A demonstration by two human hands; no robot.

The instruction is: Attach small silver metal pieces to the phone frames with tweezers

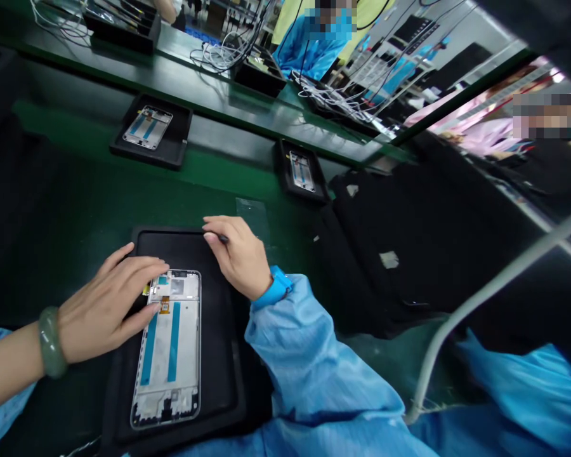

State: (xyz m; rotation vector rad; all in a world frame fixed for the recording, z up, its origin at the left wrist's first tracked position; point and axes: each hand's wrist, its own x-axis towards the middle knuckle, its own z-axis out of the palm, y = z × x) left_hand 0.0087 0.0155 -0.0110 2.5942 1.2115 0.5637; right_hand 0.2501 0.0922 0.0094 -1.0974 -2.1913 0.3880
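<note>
Head view showed the left hand (118, 301) open, its fingers spread over the far left corner of a phone frame (188, 343), thumb tip by a small brown ribbon (164, 306). The right hand (240, 254) was curled, thumb close to the fingers, at the far right corner of the black tray (219, 368) — whether it gripped anything, I couldn't tell. The phone frame lay flat in that tray, nearer its left edge, with two blue strips (174, 343) along it. Past the tray's far right corner, a clear plastic sheet (253, 209) lay on the green counter (90, 209). Toward the counter's far edge sat two smaller-looking trays, left (147, 156) and right (285, 178), each holding a similar frame. Black stacked trays (438, 228) stood rightward; beyond the shelf (209, 89) — heaped with cables (226, 54) — was a person in blue (290, 54).
</note>
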